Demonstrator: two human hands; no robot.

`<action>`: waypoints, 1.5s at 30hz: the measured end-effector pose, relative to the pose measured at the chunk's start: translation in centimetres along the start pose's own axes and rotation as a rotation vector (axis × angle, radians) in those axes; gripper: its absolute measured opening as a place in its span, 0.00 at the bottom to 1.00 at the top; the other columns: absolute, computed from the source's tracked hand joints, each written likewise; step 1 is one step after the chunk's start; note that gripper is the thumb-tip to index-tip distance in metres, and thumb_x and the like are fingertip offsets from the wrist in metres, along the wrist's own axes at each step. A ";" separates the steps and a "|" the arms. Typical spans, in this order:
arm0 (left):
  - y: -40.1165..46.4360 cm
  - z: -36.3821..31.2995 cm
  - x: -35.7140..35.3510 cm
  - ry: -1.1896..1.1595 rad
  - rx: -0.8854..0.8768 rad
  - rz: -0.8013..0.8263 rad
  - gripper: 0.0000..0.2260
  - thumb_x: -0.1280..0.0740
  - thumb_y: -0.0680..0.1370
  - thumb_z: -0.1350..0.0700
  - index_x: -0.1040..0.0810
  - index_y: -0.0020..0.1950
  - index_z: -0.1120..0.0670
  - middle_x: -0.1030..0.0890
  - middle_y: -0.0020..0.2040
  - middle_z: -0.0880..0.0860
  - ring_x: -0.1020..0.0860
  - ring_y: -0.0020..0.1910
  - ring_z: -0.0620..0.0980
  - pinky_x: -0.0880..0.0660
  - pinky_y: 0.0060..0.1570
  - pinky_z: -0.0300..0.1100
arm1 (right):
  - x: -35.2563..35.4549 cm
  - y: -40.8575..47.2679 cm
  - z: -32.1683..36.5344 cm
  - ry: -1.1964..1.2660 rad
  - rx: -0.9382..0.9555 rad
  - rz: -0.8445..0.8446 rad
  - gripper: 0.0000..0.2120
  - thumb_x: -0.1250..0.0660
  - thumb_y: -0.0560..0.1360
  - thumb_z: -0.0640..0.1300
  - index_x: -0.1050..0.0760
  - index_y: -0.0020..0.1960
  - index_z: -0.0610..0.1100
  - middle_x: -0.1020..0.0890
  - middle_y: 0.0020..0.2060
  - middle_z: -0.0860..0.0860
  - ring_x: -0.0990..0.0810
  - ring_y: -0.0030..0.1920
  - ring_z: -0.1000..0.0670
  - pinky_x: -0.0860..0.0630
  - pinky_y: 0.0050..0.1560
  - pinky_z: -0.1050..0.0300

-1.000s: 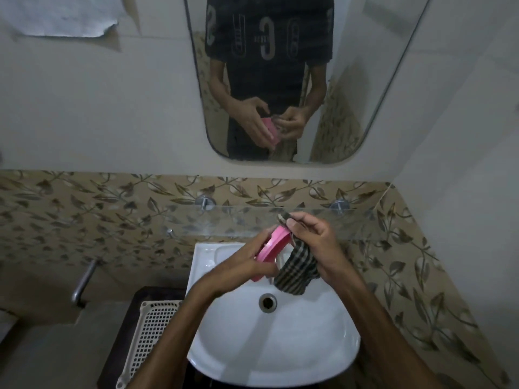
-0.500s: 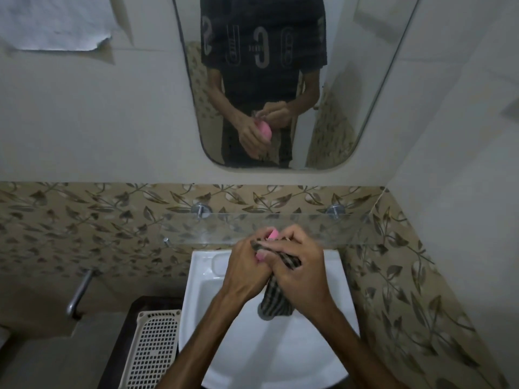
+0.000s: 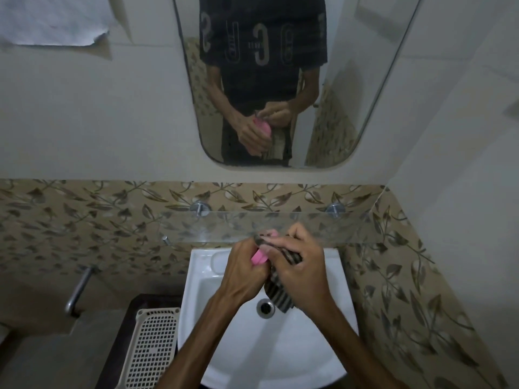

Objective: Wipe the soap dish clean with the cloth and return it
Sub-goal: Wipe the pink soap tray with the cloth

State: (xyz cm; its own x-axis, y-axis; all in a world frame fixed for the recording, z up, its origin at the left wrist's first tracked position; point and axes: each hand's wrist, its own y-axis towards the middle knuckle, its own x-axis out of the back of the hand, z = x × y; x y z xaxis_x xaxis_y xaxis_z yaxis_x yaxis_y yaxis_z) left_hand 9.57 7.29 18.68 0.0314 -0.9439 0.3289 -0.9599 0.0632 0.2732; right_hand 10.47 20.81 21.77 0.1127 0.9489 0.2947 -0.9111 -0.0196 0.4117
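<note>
Over sink (image 3: 280,357) — dish (image 3: 259,258), cloth (image 3: 279,296)

Glossy white ceramic sink (image 3: 331,369); woven checked cloth (image 3: 279,297) (matt); clear glass shelf (image 3: 224,226).

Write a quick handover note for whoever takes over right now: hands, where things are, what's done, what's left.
Left hand: grips the pink plastic soap dish over the white ceramic basin.
Right hand: holds the dark striped cloth against the dish; its tail hangs toward the drain.
Done: dish picked up, wiping in progress.
Left: finish wiping, return the dish.
</note>
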 end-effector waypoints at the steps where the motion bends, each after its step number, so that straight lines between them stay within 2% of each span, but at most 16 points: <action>1: 0.0 0.1 0.0 -0.001 -0.008 -0.001 0.10 0.38 0.73 0.56 0.19 0.47 0.44 0.18 0.37 0.46 0.22 0.33 0.47 0.27 0.31 0.44 | 0.0 0.2 -0.3 0.029 -0.026 -0.003 0.09 0.25 0.76 0.45 0.15 0.52 0.57 0.26 0.39 0.57 0.25 0.41 0.60 0.27 0.44 0.70; 6: -0.3 0.2 -0.3 0.058 -0.100 -0.011 0.19 0.37 0.75 0.59 0.20 0.63 0.44 0.16 0.47 0.48 0.18 0.41 0.53 0.21 0.39 0.53 | 0.3 1.2 -1.9 0.458 -0.446 -0.077 0.05 0.26 0.76 0.44 0.13 0.51 0.47 0.12 0.48 0.45 0.14 0.50 0.51 0.19 0.52 0.58; 9: -0.4 0.5 -0.4 0.182 -0.108 -0.042 0.22 0.34 0.76 0.58 0.26 0.70 0.46 0.19 0.59 0.46 0.19 0.54 0.48 0.20 0.51 0.53 | 0.4 1.0 -2.7 0.769 -0.735 0.030 0.15 0.25 0.74 0.49 0.15 0.55 0.41 0.15 0.52 0.39 0.16 0.52 0.42 0.19 0.57 0.50; 13: -0.4 0.8 0.0 0.237 -0.154 -0.065 0.31 0.29 0.73 0.58 0.32 0.75 0.55 0.27 0.70 0.52 0.27 0.68 0.49 0.25 0.66 0.51 | 0.9 1.2 -3.6 0.910 -0.923 0.171 0.12 0.29 0.79 0.47 0.19 0.57 0.40 0.17 0.51 0.40 0.18 0.55 0.41 0.24 0.65 0.45; 16: -0.5 0.4 0.5 0.202 -0.074 0.009 0.32 0.27 0.77 0.55 0.34 0.78 0.50 0.29 0.72 0.48 0.29 0.71 0.45 0.28 0.69 0.43 | 1.1 1.0 -3.3 0.959 -0.852 0.153 0.13 0.27 0.76 0.48 0.17 0.55 0.42 0.17 0.43 0.46 0.17 0.44 0.49 0.21 0.51 0.53; 19: -0.9 -0.4 1.4 -0.024 0.112 0.221 0.29 0.29 0.73 0.52 0.30 0.72 0.32 0.24 0.65 0.37 0.24 0.64 0.37 0.22 0.54 0.33 | 1.9 1.4 -2.3 0.751 -0.635 0.137 0.12 0.26 0.75 0.47 0.14 0.56 0.44 0.13 0.50 0.42 0.15 0.49 0.45 0.19 0.56 0.48; 20: -0.8 -0.7 1.6 -0.061 0.150 0.263 0.28 0.30 0.71 0.52 0.28 0.69 0.31 0.22 0.63 0.36 0.23 0.60 0.35 0.22 0.49 0.31 | 2.1 1.5 -1.9 0.601 -0.536 0.122 0.09 0.26 0.75 0.47 0.13 0.54 0.48 0.12 0.51 0.44 0.14 0.51 0.46 0.18 0.56 0.49; 24: 0.1 -2.2 1.5 0.001 0.142 0.283 0.12 0.32 0.70 0.52 0.20 0.49 0.36 0.17 0.42 0.38 0.20 0.38 0.38 0.27 0.33 0.33 | 1.1 0.8 -0.5 0.187 -0.132 0.097 0.11 0.25 0.76 0.39 0.13 0.50 0.55 0.12 0.47 0.54 0.14 0.50 0.52 0.19 0.54 0.58; 26: -0.1 -2.2 0.9 -0.096 0.110 0.225 0.11 0.34 0.74 0.60 0.18 0.47 0.45 0.15 0.41 0.47 0.17 0.40 0.45 0.21 0.37 0.43 | 0.4 0.0 -0.1 0.067 0.004 0.100 0.07 0.27 0.76 0.42 0.13 0.52 0.49 0.15 0.49 0.55 0.16 0.53 0.52 0.19 0.57 0.56; 28: -0.6 -2.0 0.5 -0.153 0.091 0.159 0.10 0.36 0.74 0.61 0.18 0.44 0.48 0.15 0.39 0.50 0.18 0.39 0.45 0.21 0.36 0.43 | 0.4 -0.3 0.0 -0.021 0.074 0.068 0.09 0.28 0.77 0.47 0.13 0.55 0.46 0.19 0.56 0.53 0.19 0.58 0.52 0.21 0.59 0.58; 30: -0.9 -1.5 0.3 -0.160 0.096 0.093 0.09 0.37 0.74 0.57 0.19 0.41 0.47 0.17 0.35 0.47 0.21 0.34 0.41 0.24 0.33 0.42 | 0.6 -0.4 0.0 -0.095 0.109 0.037 0.10 0.28 0.77 0.47 0.14 0.56 0.46 0.23 0.60 0.50 0.22 0.60 0.54 0.23 0.60 0.63; 33: -0.7 -1.1 -0.2 -0.134 0.092 0.052 0.09 0.36 0.76 0.60 0.18 0.45 0.48 0.15 0.38 0.48 0.20 0.36 0.45 0.23 0.35 0.43 | 1.2 -0.4 0.1 -0.165 0.161 -0.016 0.10 0.28 0.78 0.45 0.15 0.58 0.45 0.24 0.56 0.49 0.23 0.56 0.55 0.23 0.55 0.64; 37: -0.3 -1.5 -0.6 -0.082 0.014 0.048 0.16 0.34 0.81 0.64 0.15 0.54 0.44 0.16 0.39 0.37 0.22 0.34 0.36 0.28 0.35 0.28 | 2.9 1.8 -0.4 -0.163 0.017 -0.217 0.10 0.23 0.75 0.39 0.14 0.55 0.45 0.17 0.48 0.52 0.19 0.49 0.58 0.19 0.51 0.61; 39: -0.2 -1.5 -0.5 -0.052 0.025 0.013 0.15 0.36 0.79 0.63 0.16 0.51 0.43 0.17 0.37 0.37 0.22 0.33 0.36 0.27 0.34 0.33 | 2.6 1.4 0.0 -0.087 -0.032 -0.158 0.11 0.22 0.73 0.40 0.14 0.53 0.50 0.15 0.48 0.55 0.17 0.51 0.59 0.19 0.54 0.63; 42: 0.1 -1.0 -0.2 -0.029 0.022 -0.049 0.09 0.41 0.72 0.54 0.22 0.38 0.46 0.21 0.31 0.44 0.28 0.29 0.39 0.30 0.29 0.39 | 1.3 -0.5 0.7 -0.080 0.109 0.063 0.08 0.24 0.73 0.47 0.14 0.52 0.53 0.14 0.48 0.60 0.16 0.50 0.59 0.21 0.55 0.67; 45: 0.1 -0.6 -0.4 0.014 0.014 0.029 0.11 0.38 0.74 0.60 0.18 0.50 0.51 0.18 0.36 0.46 0.25 0.33 0.39 0.28 0.34 0.39 | 2.8 2.2 0.0 -0.108 -0.053 -0.069 0.09 0.24 0.74 0.44 0.16 0.52 0.56 0.16 0.45 0.63 0.17 0.49 0.62 0.19 0.55 0.62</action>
State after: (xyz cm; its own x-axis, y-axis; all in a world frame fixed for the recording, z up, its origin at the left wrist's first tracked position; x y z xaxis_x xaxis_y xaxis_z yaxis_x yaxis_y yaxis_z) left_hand 9.66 7.90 19.15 0.0069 -0.9370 0.3492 -0.9642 0.0864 0.2509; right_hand 8.80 23.40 23.43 0.2148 0.9081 0.3596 -0.9192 0.0635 0.3887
